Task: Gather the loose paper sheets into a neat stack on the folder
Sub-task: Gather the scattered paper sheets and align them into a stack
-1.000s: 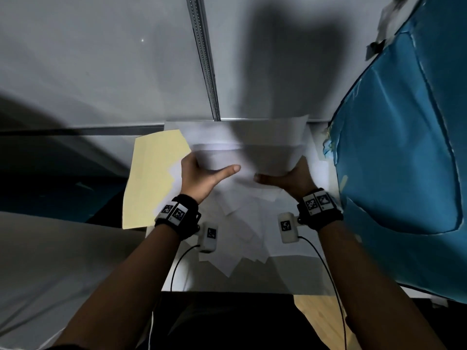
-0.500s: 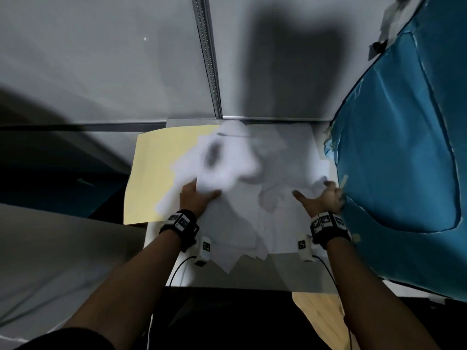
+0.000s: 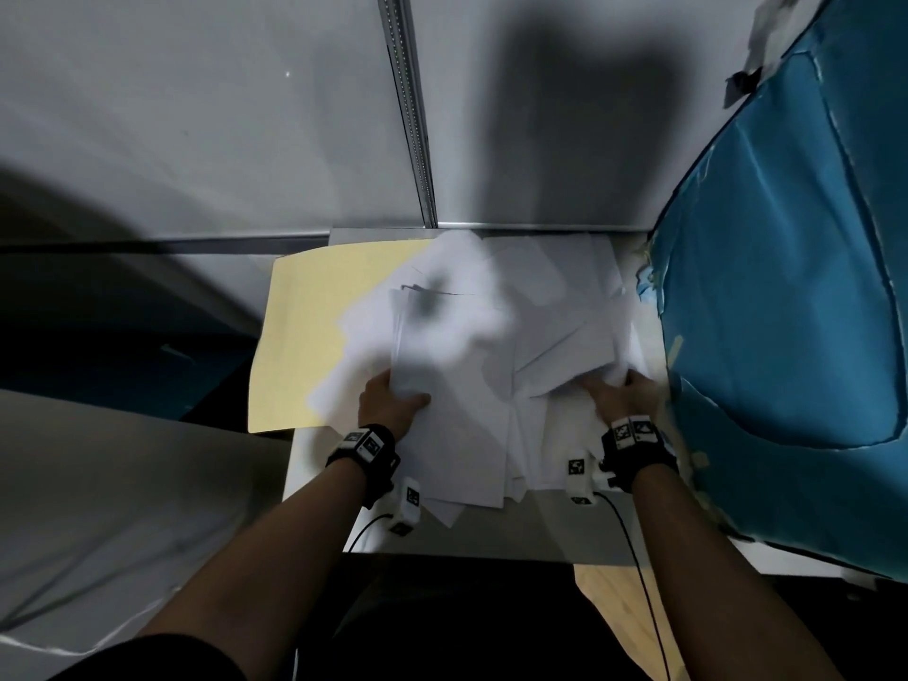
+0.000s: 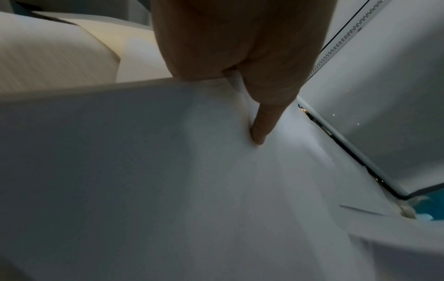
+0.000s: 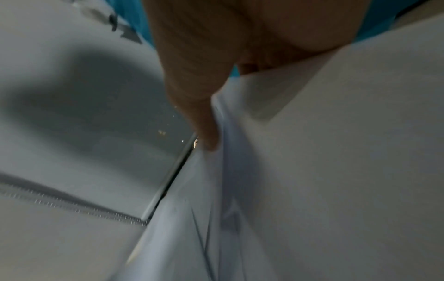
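Grey wall panels (image 3: 245, 115) fill the upper head view, split by a vertical metal rail (image 3: 410, 110). Blue padded shape (image 3: 796, 312) along the right, cut off by the frame edge; what it is cannot be told.

Small white bench (image 3: 314, 464), mostly covered; only its near-left strip and near edge show bare.

Yellow folder (image 3: 314, 331) lies on the bench's left part, overhanging the left edge. Its right half is hidden under paper.

Loose paper sheets (image 3: 555, 307) lie fanned and overlapping across the bench, several angled, some resting on the folder. A raised sheaf at the centre-left is motion-blurred; edges and sheet count not readable.

Left hand (image 3: 388, 403) grips the near edge of that raised sheaf, thumb on top, fingers hidden beneath. The left wrist view shows the thumb (image 4: 261, 121) pressed down on the white sheet, sheet edge tucked into the hand.

Right hand (image 3: 621, 398) at the pile's right side, fingers buried in rumpled sheets. The right wrist view is blurred: thumb (image 5: 206, 133) against a fold of paper, sheets bunched in the grasp; other fingers out of sight.

Black wristbands with printed markers on both wrists.
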`<state>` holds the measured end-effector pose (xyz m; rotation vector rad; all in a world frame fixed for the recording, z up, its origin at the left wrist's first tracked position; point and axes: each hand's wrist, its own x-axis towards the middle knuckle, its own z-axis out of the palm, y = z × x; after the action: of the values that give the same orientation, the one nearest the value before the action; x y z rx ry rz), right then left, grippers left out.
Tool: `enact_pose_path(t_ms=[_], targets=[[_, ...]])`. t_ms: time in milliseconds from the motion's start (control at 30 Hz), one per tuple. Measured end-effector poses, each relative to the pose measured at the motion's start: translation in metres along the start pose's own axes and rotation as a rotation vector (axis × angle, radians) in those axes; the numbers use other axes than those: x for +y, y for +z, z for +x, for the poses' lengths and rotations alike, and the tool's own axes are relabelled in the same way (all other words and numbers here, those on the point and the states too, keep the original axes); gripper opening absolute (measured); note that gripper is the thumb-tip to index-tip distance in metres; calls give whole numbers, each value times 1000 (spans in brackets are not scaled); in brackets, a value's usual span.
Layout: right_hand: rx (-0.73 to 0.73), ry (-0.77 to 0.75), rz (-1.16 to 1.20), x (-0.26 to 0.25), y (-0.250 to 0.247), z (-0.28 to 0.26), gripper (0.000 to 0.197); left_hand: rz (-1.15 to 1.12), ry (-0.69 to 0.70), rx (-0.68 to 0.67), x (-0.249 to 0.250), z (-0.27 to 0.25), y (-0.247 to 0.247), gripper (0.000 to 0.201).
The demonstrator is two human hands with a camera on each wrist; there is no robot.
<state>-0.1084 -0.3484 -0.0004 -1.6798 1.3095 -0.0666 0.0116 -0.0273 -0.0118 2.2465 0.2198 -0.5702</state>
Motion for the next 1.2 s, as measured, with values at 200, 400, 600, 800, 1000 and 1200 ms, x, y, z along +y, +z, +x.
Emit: enact_pose_path(t_ms=[200, 400, 600, 800, 1000, 1200], targets=[[7, 154, 87, -48, -5, 26, 92, 52, 25, 5, -1, 0, 4, 54], [-84, -22, -351, -48, 15, 52, 62, 56, 40, 18, 2, 1, 3, 65], [-138, 94, -280, -53, 30, 52, 127, -1, 72, -81, -2, 4, 0, 83], [-65, 101, -421, -86, 64, 46, 133, 64, 58, -179, -5, 3, 3, 76], [-53, 121, -465, -88, 86, 47, 126, 95, 53, -209, -9, 10, 0, 76], [-155, 122, -106, -90, 88, 60, 41, 109, 81, -222, -6, 13, -6, 77]])
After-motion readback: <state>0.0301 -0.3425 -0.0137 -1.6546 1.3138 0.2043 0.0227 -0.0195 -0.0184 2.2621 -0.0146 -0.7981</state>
